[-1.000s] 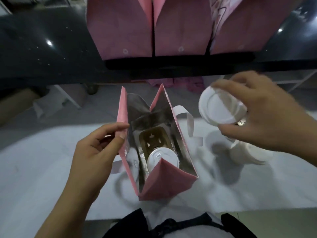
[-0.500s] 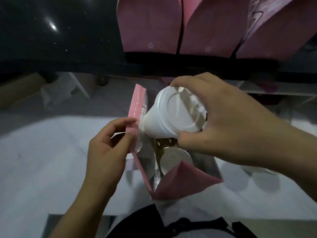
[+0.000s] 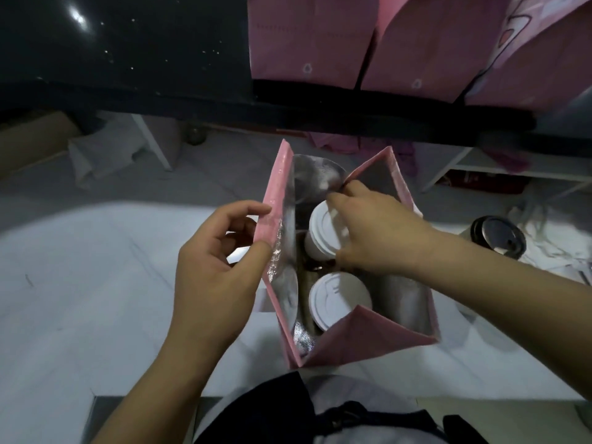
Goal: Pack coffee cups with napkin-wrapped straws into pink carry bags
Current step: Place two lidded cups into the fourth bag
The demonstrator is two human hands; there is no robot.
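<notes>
A pink carry bag with a silver lining stands open on the white table. My left hand pinches the bag's left wall and holds it open. My right hand reaches down into the bag and grips a white lidded coffee cup at the far end. A second white lidded cup sits in the near end of the bag. Both stand over a brown cup holder that is mostly hidden.
A cup with a dark lid stands on the table to the right, with white napkins around it. Several pink bags hang or stand along the dark counter at the back.
My right hand has carried the white cup from above the bag's mouth down into the far end of the bag. My left hand has kept hold of the bag's wall.
</notes>
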